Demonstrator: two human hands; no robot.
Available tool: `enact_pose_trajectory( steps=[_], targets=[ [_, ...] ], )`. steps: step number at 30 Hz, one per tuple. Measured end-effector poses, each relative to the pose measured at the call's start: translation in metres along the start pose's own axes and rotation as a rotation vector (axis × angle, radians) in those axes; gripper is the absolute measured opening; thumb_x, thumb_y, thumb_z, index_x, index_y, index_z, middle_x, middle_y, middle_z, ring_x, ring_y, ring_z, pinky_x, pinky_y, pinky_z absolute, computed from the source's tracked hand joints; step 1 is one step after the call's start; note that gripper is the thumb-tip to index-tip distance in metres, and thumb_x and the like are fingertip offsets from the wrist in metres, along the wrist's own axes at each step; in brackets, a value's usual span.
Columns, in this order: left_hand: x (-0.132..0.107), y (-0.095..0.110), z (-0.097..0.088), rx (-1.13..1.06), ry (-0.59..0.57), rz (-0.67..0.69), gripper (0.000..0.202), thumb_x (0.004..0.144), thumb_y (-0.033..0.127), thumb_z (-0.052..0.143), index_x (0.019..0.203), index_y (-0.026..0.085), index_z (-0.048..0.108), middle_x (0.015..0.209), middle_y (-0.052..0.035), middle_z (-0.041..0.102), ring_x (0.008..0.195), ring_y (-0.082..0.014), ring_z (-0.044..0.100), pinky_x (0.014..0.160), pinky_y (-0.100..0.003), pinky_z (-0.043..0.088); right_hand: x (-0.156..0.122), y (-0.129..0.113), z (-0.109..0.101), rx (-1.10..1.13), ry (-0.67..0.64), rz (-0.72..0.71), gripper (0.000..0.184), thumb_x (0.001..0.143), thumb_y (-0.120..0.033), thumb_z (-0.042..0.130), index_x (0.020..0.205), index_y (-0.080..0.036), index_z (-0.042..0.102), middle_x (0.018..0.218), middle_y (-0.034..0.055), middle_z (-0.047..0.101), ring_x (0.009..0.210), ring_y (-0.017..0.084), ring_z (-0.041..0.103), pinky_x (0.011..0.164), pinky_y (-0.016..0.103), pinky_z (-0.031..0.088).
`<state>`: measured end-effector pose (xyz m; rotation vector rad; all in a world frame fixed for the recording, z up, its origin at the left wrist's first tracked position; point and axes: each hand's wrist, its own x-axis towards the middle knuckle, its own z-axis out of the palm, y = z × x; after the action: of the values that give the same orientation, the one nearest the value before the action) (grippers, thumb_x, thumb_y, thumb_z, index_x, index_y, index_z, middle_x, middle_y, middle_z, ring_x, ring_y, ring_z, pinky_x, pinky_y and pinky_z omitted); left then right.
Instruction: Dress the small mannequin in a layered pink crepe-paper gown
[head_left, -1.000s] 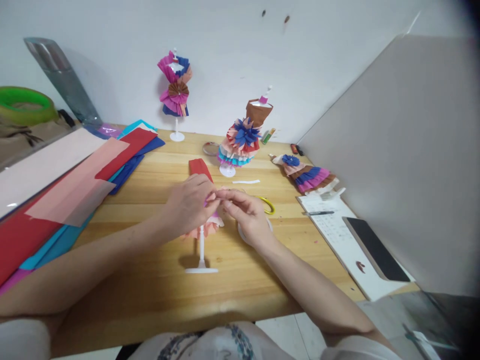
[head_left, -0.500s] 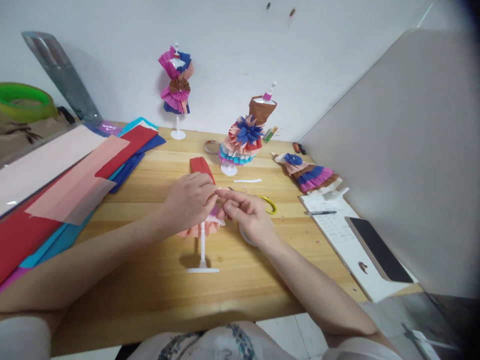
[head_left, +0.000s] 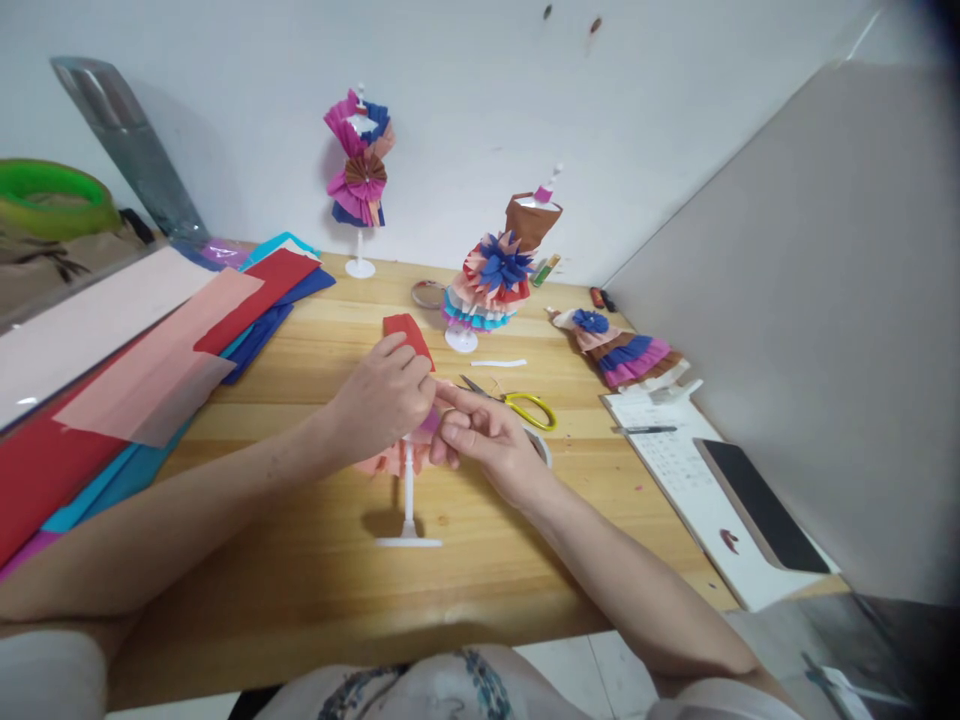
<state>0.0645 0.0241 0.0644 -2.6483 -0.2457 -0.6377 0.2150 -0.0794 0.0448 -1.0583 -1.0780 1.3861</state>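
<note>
The left hand (head_left: 394, 392) curls its fingers in close, and the right hand's (head_left: 487, 435) forefinger reaches straight to it; whether either pinches anything (the knuckles block the view) I cannot tell. The small dress form (head_left: 409, 490) stands upright behind and below the meeting fingertips, its pink ruffle (head_left: 385, 461) showing under the left hand. Red paper (head_left: 409, 333) lies just beyond that hand, yellow-handled scissors (head_left: 534, 409) just beyond the right.

A pink-frilled white stand (head_left: 409, 482) rests upright, partly hidden.
</note>
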Motion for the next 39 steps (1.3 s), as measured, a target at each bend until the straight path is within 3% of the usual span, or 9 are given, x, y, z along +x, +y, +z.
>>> enact_pose_trajectory(
  steps=[8, 12, 16, 19, 22, 25, 30, 33, 39],
  targets=[
    [0.004, -0.013, 0.000, 0.059, 0.076, 0.128, 0.036, 0.092, 0.009, 0.037, 0.065, 0.015, 0.061, 0.062, -0.0018, 0.055, 0.065, -0.0152, 0.046, 0.096, -0.043, 0.043, -0.002, -0.005, -0.002, 0.009, -0.025, 0.005, 0.072, 0.071, -0.039, 0.075, 0.135, -0.014, 0.051, 0.062, 0.0002, 0.069, 0.056, 0.013, 0.061, 0.050, 0.023, 0.039],
    [0.005, -0.016, 0.000, -0.036, 0.072, 0.100, 0.037, 0.095, 0.013, 0.037, 0.066, 0.015, 0.060, 0.064, -0.0013, 0.056, 0.066, -0.0146, 0.046, 0.090, -0.038, 0.045, -0.003, -0.003, -0.001, -0.154, 0.046, -0.002, 0.065, 0.075, -0.038, 0.070, 0.132, -0.014, 0.054, 0.062, 0.0001, 0.068, 0.053, 0.014, 0.060, 0.050, 0.025, 0.041],
    [0.004, -0.016, 0.005, -0.155, 0.036, 0.029, 0.034, 0.094, 0.014, 0.038, 0.069, 0.014, 0.062, 0.069, -0.0029, 0.061, 0.070, -0.0149, 0.051, 0.084, -0.035, 0.045, -0.007, -0.003, -0.001, -0.606, 0.270, -0.212, 0.020, 0.080, -0.030, 0.063, 0.092, -0.017, 0.072, 0.053, -0.0021, 0.059, 0.047, 0.011, 0.052, 0.051, 0.026, 0.040],
    [0.001, -0.018, 0.011, -0.287, -0.008, -0.140, 0.032, 0.089, 0.014, 0.043, 0.062, 0.014, 0.060, 0.065, -0.0039, 0.062, 0.067, -0.0145, 0.052, 0.072, -0.030, 0.044, -0.009, -0.007, -0.006, -0.744, 0.401, -0.379, 0.019, 0.083, -0.031, 0.060, 0.071, -0.018, 0.068, 0.054, -0.0018, 0.056, 0.048, 0.010, 0.047, 0.049, 0.025, 0.037],
    [-0.001, -0.017, 0.013, -0.513, -0.027, -0.313, 0.024, 0.080, 0.013, 0.048, 0.061, 0.014, 0.061, 0.066, -0.0023, 0.065, 0.062, -0.0116, 0.055, 0.059, -0.023, 0.040, -0.004, -0.011, -0.012, -0.659, 0.469, -0.423, 0.026, 0.078, -0.035, 0.066, 0.099, -0.020, 0.067, 0.085, 0.0037, 0.066, 0.072, 0.016, 0.059, 0.062, 0.027, 0.047],
    [0.001, -0.012, 0.010, -0.706, -0.003, -0.364, 0.019, 0.075, 0.013, 0.051, 0.062, 0.016, 0.064, 0.065, 0.0007, 0.067, 0.059, -0.0086, 0.055, 0.056, -0.019, 0.037, 0.005, -0.011, -0.016, -0.386, 0.370, -0.294, 0.047, 0.069, -0.040, 0.073, 0.111, -0.022, 0.064, 0.108, 0.0079, 0.066, 0.097, 0.022, 0.061, 0.078, 0.033, 0.050],
    [0.005, -0.005, 0.003, -0.840, -0.012, -0.432, 0.019, 0.072, 0.013, 0.052, 0.060, 0.015, 0.066, 0.062, 0.0009, 0.067, 0.057, -0.0075, 0.054, 0.054, -0.018, 0.036, 0.014, -0.003, -0.014, 0.021, 0.269, 0.029, 0.025, 0.061, -0.037, 0.078, 0.075, -0.018, 0.069, 0.066, 0.0008, 0.066, 0.060, 0.013, 0.057, 0.060, 0.026, 0.043],
    [0.005, -0.007, 0.003, -0.906, -0.046, -0.519, 0.018, 0.071, 0.015, 0.053, 0.062, 0.015, 0.068, 0.063, -0.0003, 0.068, 0.058, -0.0092, 0.056, 0.054, -0.019, 0.038, 0.015, -0.002, -0.013, 0.072, 0.307, 0.037, 0.022, 0.057, -0.032, 0.080, 0.057, -0.017, 0.063, 0.051, -0.0031, 0.056, 0.048, 0.008, 0.044, 0.051, 0.023, 0.032],
    [0.004, -0.015, 0.003, -1.176, -0.264, -0.645, 0.018, 0.072, 0.026, 0.057, 0.068, 0.015, 0.071, 0.061, 0.0000, 0.066, 0.057, -0.0118, 0.058, 0.052, -0.020, 0.040, 0.013, -0.004, -0.011, 0.072, 0.297, -0.002, 0.018, 0.058, -0.027, 0.078, 0.057, -0.016, 0.063, 0.048, -0.0038, 0.055, 0.046, 0.007, 0.041, 0.050, 0.022, 0.028]
  ],
)
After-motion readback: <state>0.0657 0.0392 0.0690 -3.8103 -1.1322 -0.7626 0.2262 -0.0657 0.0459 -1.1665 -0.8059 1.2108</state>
